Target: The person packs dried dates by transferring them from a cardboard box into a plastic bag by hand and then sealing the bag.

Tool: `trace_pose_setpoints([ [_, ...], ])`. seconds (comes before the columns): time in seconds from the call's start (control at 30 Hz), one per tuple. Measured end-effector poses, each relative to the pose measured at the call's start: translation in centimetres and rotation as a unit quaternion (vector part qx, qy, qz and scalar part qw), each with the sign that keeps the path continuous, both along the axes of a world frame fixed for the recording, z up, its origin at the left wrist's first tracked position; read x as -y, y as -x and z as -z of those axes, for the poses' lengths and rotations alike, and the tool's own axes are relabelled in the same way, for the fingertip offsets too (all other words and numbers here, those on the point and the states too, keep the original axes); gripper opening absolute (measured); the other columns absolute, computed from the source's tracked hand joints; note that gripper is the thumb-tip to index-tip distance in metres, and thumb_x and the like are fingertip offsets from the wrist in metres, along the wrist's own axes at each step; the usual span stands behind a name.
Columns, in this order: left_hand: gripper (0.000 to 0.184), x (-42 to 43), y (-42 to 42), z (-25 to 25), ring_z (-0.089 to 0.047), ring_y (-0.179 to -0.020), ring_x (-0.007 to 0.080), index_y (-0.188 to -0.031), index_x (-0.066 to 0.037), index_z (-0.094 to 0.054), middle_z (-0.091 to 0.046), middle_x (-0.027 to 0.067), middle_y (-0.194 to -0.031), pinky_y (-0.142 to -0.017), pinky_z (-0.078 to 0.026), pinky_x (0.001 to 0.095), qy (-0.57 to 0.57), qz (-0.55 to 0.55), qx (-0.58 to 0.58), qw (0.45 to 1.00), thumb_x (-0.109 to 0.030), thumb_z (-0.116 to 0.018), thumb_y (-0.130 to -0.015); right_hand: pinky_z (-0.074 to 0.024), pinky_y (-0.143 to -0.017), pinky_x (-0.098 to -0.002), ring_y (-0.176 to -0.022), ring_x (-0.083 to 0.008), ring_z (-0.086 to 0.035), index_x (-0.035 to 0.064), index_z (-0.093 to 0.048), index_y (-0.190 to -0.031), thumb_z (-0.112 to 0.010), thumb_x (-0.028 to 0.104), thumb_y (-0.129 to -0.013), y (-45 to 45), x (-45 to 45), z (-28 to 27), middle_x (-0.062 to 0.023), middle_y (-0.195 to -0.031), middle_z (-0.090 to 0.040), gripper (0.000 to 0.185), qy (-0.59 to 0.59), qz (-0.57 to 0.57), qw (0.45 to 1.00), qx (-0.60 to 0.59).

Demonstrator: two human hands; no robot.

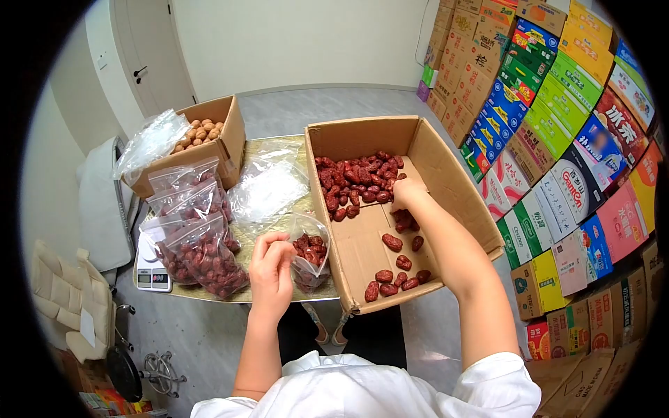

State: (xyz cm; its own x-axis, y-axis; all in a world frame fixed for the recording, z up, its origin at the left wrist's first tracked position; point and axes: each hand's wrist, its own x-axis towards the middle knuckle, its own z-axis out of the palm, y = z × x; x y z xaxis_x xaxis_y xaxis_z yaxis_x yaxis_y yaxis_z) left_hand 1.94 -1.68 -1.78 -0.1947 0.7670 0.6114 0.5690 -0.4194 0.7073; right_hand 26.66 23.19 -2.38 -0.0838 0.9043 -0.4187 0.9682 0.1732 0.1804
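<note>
My left hand (272,268) has its fingers curled in a pinch at the left edge of a clear plastic bag (300,226). Wrinkled red dates (310,252) partly fill this bag, which stands upright with its mouth open beside the cardboard box (320,240). Inside that box my right hand (406,194) reaches down with bent fingers among the red dates (359,177); its fingertips are mostly hidden. The dates are heaped at the far left of the box, and several loose ones (392,242) lie nearer to me.
Several filled zip bags of dates (212,258) stand at the table's left, next to a kitchen scale (154,279). Flat empty bags (268,188) lie behind. Another box (233,132) holds walnuts (202,132). Stacked cartons (550,174) line the right; an office chair (73,296) stands left.
</note>
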Motion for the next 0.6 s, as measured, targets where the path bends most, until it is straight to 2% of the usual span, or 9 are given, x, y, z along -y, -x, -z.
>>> trace_pose_setpoints([
  [0.17, 0.013, 0.0, 0.0, -0.2, -0.056, -0.073, 0.0167, -0.089, 0.001, -0.058, -0.06, 0.0121, -0.105, -0.068, -0.047, 0.0272, 0.0, -0.001, -0.003, 1.0, 0.012, -0.051, -0.085, -0.0546, -0.093, -0.0391, -0.116, -0.025, -0.064, 0.0079, -0.068, -0.122, -0.08, 0.025, -0.075, 0.3, 0.0, 0.9, -0.0113, -0.128, -0.065, 0.051, -0.027, -0.014, 0.999, 0.012],
  [0.27, 0.013, 0.0, 0.0, -0.2, -0.056, -0.074, 0.0167, -0.089, 0.001, -0.058, -0.06, 0.0122, -0.104, -0.068, -0.046, 0.0274, 0.0, 0.001, 0.003, 1.0, 0.011, -0.051, -0.085, -0.0547, -0.092, -0.0386, -0.112, -0.0245, -0.066, 0.0043, -0.068, -0.119, -0.078, 0.031, -0.073, 0.0, -0.8, 2.3, -0.0126, -0.122, -0.068, 0.053, -0.048, -0.018, 0.999, 0.002],
  [0.37, 0.012, 0.0, 0.0, -0.1, -0.056, -0.074, 0.0167, -0.089, 0.001, -0.058, -0.06, 0.0122, -0.104, -0.069, -0.046, 0.0276, -0.002, -0.001, -0.001, 1.0, 0.011, -0.052, -0.085, -0.054, -0.094, -0.0379, -0.114, -0.0257, -0.065, 0.0064, -0.068, -0.121, -0.077, 0.025, -0.077, 0.5, -0.1, 1.2, -0.0125, -0.127, -0.066, 0.048, -0.037, -0.01, 0.999, -0.008],
  [0.6, 0.012, 0.0, 0.1, 0.0, -0.055, -0.074, 0.0172, -0.089, 0.001, -0.058, -0.06, 0.0121, -0.104, -0.068, -0.046, 0.0276, -0.007, -0.003, -0.006, 1.0, 0.01, -0.052, -0.086, -0.0537, -0.094, -0.0377, -0.113, -0.0264, -0.066, 0.0041, -0.069, -0.117, -0.078, 0.026, -0.075, 0.4, -0.2, 1.0, -0.0142, -0.122, -0.068, 0.048, -0.041, -0.021, 0.998, -0.033],
])
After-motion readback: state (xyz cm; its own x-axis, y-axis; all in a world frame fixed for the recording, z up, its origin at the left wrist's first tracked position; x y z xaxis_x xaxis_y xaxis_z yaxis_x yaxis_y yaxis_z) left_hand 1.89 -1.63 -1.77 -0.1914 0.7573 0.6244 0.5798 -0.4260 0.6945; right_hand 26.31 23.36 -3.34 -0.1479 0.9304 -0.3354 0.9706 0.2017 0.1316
